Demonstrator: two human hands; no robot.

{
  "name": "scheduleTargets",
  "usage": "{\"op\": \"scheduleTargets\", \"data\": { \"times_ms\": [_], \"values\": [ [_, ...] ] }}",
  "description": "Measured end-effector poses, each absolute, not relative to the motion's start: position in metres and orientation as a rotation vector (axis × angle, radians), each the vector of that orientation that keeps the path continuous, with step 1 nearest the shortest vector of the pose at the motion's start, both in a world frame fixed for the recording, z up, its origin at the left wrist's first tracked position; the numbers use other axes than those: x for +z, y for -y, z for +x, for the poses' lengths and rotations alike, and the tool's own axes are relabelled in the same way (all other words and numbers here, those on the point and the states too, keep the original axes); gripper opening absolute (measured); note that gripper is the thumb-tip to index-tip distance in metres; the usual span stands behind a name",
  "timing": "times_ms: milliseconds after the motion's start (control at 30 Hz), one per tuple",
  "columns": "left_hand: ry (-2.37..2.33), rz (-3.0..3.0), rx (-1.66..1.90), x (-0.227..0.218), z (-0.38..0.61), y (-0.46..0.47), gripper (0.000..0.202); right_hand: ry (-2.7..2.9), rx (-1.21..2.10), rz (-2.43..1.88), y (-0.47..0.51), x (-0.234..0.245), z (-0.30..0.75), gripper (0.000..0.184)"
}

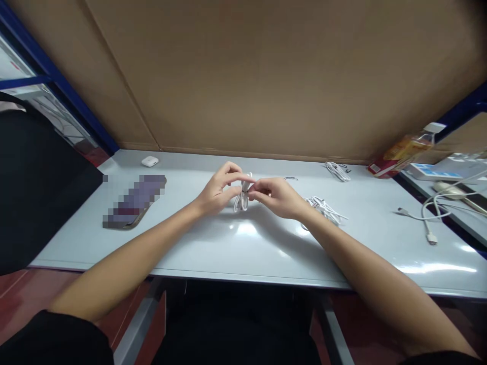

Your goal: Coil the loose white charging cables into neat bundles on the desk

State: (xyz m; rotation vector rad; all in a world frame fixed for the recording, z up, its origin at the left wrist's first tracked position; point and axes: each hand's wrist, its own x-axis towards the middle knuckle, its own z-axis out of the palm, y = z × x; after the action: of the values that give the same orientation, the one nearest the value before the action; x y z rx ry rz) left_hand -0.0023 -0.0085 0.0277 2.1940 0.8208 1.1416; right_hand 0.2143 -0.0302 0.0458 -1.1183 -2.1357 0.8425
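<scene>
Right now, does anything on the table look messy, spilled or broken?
A bit messy: at the right, loose white cabling sprawls over the edge of the table, its plugs lying free, while the white cable in the left hand is bundled with a black tie. I see nothing spilled or broken.

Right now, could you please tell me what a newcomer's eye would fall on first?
Probably the hands at mid-table: the left hand holds a coiled white cable, and the right hand's fingertips are at its dark tie. Next, perhaps, the red-and-yellow bottle at the back right.
</scene>
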Motion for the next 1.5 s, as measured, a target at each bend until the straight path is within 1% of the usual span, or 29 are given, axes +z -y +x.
{"op": "scheduleTargets", "data": {
  "times_ms": [133,267,433,533,633,767,833,933,1067,1167,1300,1400,1500],
  "values": [
    [-0.782,2.254,1.081,0.028,-0.008,0.002,0.039,2.075,1.020,-1.051,0.031,0.052,0.216,0.022],
    [-0.748,2.417,1.055,0.021,-0.010,-0.003,0.044,2.063,1.003,-1.120,0.031,0.058,0.218,0.024],
    [-0.823,2.469,1.018,0.017,-0.007,-0.005,0.026,2.183,0.913,-1.107,0.030,0.057,0.221,0.023],
    [-0.882,2.386,0.964,0.020,-0.006,-0.002,0.023,2.192,0.825,-1.122,0.029,0.055,0.223,0.022],
    [-0.899,2.203,0.919,0.020,-0.004,0.003,0.027,2.188,0.735,-1.116,0.026,0.054,0.225,0.024],
    [-0.896,1.887,0.858,0.017,0.002,0.011,0.047,2.163,0.681,-1.172,0.019,0.049,0.227,0.023],
    [-0.891,1.772,0.849,0.016,0.006,0.014,0.052,2.148,0.647,-1.202,0.016,0.044,0.227,0.021],
    [-0.910,1.689,0.836,0.015,0.011,0.016,0.047,2.184,0.560,-1.231,0.014,0.039,0.226,0.020],
    [-0.960,1.657,0.804,0.013,0.013,0.013,0.040,2.276,0.445,-1.321,0.016,0.040,0.221,0.024],
    [-1.030,1.763,0.749,0.013,0.011,0.012,0.037,2.377,0.458,-1.373,0.017,0.041,0.219,0.025],
    [-1.042,2.143,0.652,0.015,0.006,0.015,0.030,2.508,0.431,-1.356,0.018,0.036,0.218,0.025],
    [-1.026,2.306,0.607,0.015,0.005,0.016,0.030,2.524,0.382,-1.304,0.018,0.033,0.221,0.021],
    [-1.076,2.368,0.633,0.012,0.004,0.012,0.029,2.447,0.338,-1.309,0.013,0.041,0.232,0.018]
  ]
}}
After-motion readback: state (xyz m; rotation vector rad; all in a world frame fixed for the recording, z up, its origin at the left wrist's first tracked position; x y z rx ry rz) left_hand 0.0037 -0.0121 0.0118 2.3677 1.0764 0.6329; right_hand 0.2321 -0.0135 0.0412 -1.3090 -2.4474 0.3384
